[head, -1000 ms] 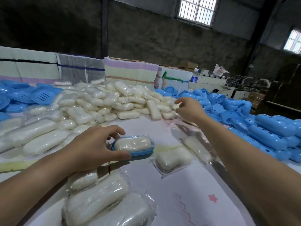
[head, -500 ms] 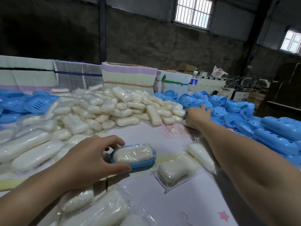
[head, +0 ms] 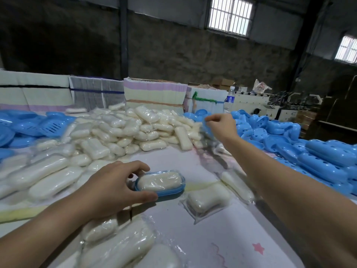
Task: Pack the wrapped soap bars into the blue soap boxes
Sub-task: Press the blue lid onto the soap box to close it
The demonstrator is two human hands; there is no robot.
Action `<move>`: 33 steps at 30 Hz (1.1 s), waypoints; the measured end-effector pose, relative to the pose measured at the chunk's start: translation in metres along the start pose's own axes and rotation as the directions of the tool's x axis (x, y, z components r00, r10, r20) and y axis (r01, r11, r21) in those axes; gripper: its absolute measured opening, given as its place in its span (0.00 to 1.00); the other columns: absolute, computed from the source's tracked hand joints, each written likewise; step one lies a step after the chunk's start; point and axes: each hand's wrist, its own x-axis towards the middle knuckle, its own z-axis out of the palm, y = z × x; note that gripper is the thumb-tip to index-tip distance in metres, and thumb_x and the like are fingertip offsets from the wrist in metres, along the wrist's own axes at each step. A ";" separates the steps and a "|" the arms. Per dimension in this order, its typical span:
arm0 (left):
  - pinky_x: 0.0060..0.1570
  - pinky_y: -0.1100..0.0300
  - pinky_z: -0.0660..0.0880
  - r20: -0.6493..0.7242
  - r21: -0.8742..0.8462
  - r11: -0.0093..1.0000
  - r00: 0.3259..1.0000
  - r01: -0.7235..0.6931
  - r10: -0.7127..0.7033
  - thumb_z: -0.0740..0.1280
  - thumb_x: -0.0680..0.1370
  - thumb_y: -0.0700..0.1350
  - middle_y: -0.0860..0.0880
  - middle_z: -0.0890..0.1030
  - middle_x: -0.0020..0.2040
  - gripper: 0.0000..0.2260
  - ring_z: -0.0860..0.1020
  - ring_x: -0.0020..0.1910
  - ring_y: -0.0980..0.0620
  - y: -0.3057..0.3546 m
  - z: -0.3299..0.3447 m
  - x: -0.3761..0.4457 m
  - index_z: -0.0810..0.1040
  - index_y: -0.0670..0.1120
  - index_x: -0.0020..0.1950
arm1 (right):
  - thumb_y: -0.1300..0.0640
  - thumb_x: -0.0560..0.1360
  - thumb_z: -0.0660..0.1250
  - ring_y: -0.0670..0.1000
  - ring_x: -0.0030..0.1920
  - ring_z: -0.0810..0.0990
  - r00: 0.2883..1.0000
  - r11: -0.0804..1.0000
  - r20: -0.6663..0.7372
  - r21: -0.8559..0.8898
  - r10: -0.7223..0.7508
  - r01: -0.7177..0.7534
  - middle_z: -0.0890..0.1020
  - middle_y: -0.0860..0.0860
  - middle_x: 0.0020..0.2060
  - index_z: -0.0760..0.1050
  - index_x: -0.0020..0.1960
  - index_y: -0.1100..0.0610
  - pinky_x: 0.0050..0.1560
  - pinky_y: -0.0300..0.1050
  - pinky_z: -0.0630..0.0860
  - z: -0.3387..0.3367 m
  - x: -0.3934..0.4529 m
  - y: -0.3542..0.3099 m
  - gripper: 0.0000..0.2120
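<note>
A blue soap box base sits on the table with a wrapped white soap bar inside it. My left hand grips the base's left end between thumb and fingers. My right hand is raised at the far right of the soap pile and pinches a blue box lid, mostly hidden behind the fingers. Two more wrapped bars lie just right of the filled base.
A big heap of wrapped soap bars covers the table's far and left side. Blue lids with holes pile up at the right, slotted blue parts at the far left. Wrapped bars lie near me. A water bottle stands behind.
My right hand reached into the blue pile at the far right, then rose holding a blue lid. My left hand stayed on the filled base.
</note>
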 end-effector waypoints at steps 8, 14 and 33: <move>0.58 0.57 0.74 -0.038 -0.010 1.000 0.999 0.017 -0.017 0.77 0.64 0.67 0.69 0.74 0.49 0.34 0.75 0.53 0.62 0.002 0.001 -0.001 0.68 0.63 0.66 | 0.68 0.73 0.66 0.47 0.37 0.80 0.892 0.706 0.451 0.624 0.024 -0.335 0.85 0.50 0.39 0.86 0.37 0.54 0.36 0.39 0.72 0.005 -0.090 -0.077 0.14; 0.51 0.59 0.76 -0.037 -0.075 0.996 0.998 0.041 -0.043 0.77 0.60 0.67 0.68 0.78 0.50 0.48 0.77 0.46 0.64 0.001 -0.001 -0.002 0.57 0.59 0.75 | 0.67 0.66 0.67 0.50 0.33 0.74 0.708 0.422 0.698 0.612 0.110 -0.669 0.81 0.55 0.38 0.85 0.37 0.59 0.36 0.40 0.68 0.009 -0.110 -0.059 0.09; 0.54 0.54 0.77 -0.014 -0.096 0.995 0.999 0.041 -0.043 0.69 0.54 0.73 0.62 0.78 0.54 0.37 0.77 0.50 0.62 0.000 -0.001 -0.001 0.69 0.67 0.62 | 0.38 0.64 0.72 0.38 0.55 0.75 0.620 0.940 0.770 -0.081 -0.152 0.331 0.78 0.37 0.57 0.74 0.64 0.37 0.51 0.34 0.70 0.003 -0.119 -0.042 0.29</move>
